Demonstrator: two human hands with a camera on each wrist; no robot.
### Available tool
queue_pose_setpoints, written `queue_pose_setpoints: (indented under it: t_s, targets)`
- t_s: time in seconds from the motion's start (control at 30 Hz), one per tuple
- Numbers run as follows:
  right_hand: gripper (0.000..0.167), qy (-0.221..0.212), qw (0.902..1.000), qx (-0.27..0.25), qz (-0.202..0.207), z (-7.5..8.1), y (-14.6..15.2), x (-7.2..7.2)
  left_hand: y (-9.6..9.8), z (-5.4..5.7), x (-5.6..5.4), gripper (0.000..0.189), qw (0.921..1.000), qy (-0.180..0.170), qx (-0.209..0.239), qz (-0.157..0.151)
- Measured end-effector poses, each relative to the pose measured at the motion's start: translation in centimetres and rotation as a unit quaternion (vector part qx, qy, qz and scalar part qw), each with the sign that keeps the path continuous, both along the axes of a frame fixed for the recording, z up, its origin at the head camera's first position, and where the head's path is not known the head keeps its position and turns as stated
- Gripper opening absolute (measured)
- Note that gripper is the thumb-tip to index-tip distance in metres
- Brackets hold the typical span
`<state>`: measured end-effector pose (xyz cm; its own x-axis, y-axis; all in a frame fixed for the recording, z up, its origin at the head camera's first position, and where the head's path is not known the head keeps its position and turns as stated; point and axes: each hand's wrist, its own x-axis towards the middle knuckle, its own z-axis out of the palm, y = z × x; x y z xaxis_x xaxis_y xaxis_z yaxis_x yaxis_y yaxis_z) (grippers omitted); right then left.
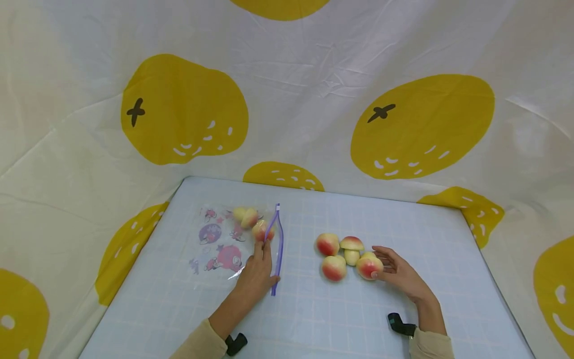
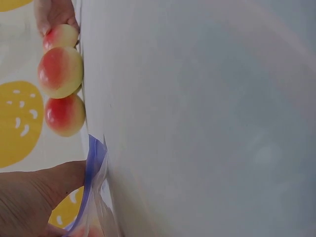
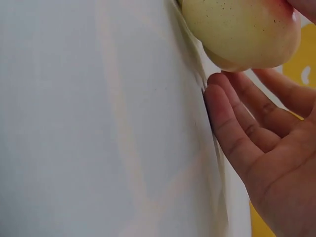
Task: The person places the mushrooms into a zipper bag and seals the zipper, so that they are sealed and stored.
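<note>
A clear printed zip bag (image 1: pixel 219 244) with a purple zip strip (image 1: pixel 278 239) lies on the pale blue mat (image 1: pixel 314 309) and holds peaches (image 1: pixel 249 218). My left hand (image 1: pixel 256 273) rests flat on its mouth, fingertips by a peach (image 1: pixel 261 231); in the left wrist view a finger (image 2: pixel 47 185) touches the purple strip (image 2: pixel 95 158). To the right sit several loose peaches (image 1: pixel 327 244) and a mushroom-shaped piece (image 1: pixel 352 248). My right hand (image 1: pixel 396 271) lies with straight fingers (image 3: pixel 237 128) against the nearest peach (image 1: pixel 368 267), thumb on its far side. That peach (image 3: pixel 242 32) fills the top of the right wrist view.
A white cloth with large yellow fruit prints (image 1: pixel 184 109) drapes around the back and sides of the table. The loose peaches (image 2: pixel 60 71) also show in the left wrist view. The mat's near half is bare between my two forearms.
</note>
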<state>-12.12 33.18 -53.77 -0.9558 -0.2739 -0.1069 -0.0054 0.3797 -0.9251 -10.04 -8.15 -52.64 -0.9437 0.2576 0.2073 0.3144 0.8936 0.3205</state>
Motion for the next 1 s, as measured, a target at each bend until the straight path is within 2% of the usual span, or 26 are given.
queue_pose_setpoints:
  t_s: [0.27, 0.37, 0.67, 1.0]
  targets:
    - [0.068, 0.011, 0.9996, -0.018, -0.021, 1.5, 0.1, 0.4, -0.1, -0.1, 0.0, 0.105, 0.9999, 0.014, -0.005, -0.004]
    - [0.068, 0.023, 0.9993, -0.026, -0.014, 2.3, -0.2, 0.4, -0.1, -0.1, 0.0, 0.105, 0.9999, 0.014, -0.006, -0.003]
    - [0.07, 0.056, 0.9967, -0.058, -0.013, 4.2, -2.8, 0.3, 0.0, 0.2, 0.1, 0.104, 1.0, -0.003, 0.003, 0.002]
    - [0.071, 0.094, 0.9892, -0.106, 0.036, 5.1, -6.4, -1.3, 0.1, 0.2, 0.1, 0.103, 0.9998, -0.017, 0.011, 0.007]
